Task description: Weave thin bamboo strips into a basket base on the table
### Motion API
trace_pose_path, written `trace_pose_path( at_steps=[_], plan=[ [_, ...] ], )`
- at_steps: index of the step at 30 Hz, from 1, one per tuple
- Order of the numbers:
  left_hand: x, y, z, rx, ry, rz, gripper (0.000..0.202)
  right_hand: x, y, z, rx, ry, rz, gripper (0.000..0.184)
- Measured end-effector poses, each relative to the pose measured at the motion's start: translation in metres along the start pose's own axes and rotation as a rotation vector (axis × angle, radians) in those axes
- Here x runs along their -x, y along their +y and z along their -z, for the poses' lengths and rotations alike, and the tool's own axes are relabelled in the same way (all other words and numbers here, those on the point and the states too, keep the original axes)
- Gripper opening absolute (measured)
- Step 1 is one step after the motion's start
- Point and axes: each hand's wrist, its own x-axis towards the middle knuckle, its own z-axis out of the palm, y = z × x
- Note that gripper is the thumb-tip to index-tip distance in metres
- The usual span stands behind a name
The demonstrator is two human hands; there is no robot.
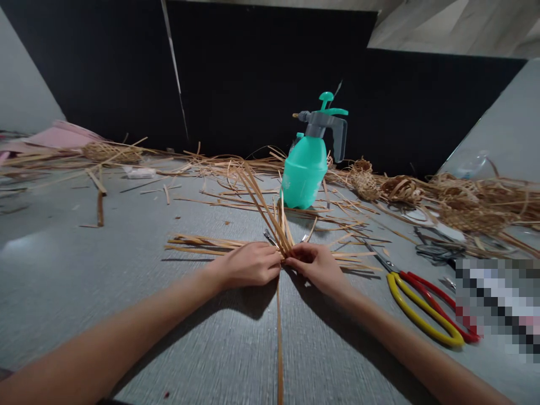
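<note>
My left hand (247, 264) and my right hand (316, 267) meet at the middle of the table, pinching a crossing of flat, thin strips of split cane (285, 247). The strips fan out sideways and upward from my fingers. One long strip (278, 337) runs from under my hands toward me. Just above my fingers, a small metal clip (271, 238) and a second clip (304, 238) stand among the strips. Their lower ends are hidden by my hands and the strips.
A teal pump spray bottle (304, 169) stands behind the strips. To the right lie red-and-yellow-handled shears (426, 306), dark scissors (439, 253) and woven cane pieces (400, 190). Loose strips cover the grey table (105, 264) toward the dark back wall (253, 73). A pixelated patch hides the far right.
</note>
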Motion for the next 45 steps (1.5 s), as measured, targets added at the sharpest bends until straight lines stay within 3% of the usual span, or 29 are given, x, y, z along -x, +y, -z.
trace_pose_path(
  at_steps=[4,10,14,18,26,31,36,39,45],
  plan=[
    [0.001,0.001,-0.010,-0.047,0.029,-0.041,0.024,0.000,-0.001,0.000,-0.007,-0.001,0.018,0.013],
    [0.002,-0.004,-0.009,-0.033,0.037,-0.066,0.025,-0.001,-0.002,0.000,0.013,-0.028,0.028,0.012],
    [0.001,-0.001,-0.015,0.196,0.064,0.131,0.023,-0.002,-0.004,0.001,0.073,-0.034,0.045,0.010],
    [-0.003,0.008,-0.019,0.452,0.199,0.404,0.019,-0.001,-0.002,0.002,0.037,-0.028,0.014,0.010],
    [-0.014,0.019,-0.008,0.832,0.264,0.803,0.010,-0.001,-0.001,0.005,0.042,-0.057,0.006,0.011],
    [-0.013,0.018,-0.018,1.081,0.344,0.946,0.003,0.000,0.001,0.003,0.060,-0.052,0.030,0.012],
    [-0.013,0.012,-0.023,1.338,0.473,1.097,0.018,0.002,0.005,0.000,0.050,-0.040,0.063,0.008],
    [-0.015,0.009,-0.020,1.463,0.465,1.149,0.018,0.002,0.006,0.001,0.061,-0.046,0.059,0.007],
    [-0.022,0.008,-0.019,1.389,0.459,1.340,0.014,0.002,0.009,0.001,0.058,-0.018,0.041,0.009]
  ],
)
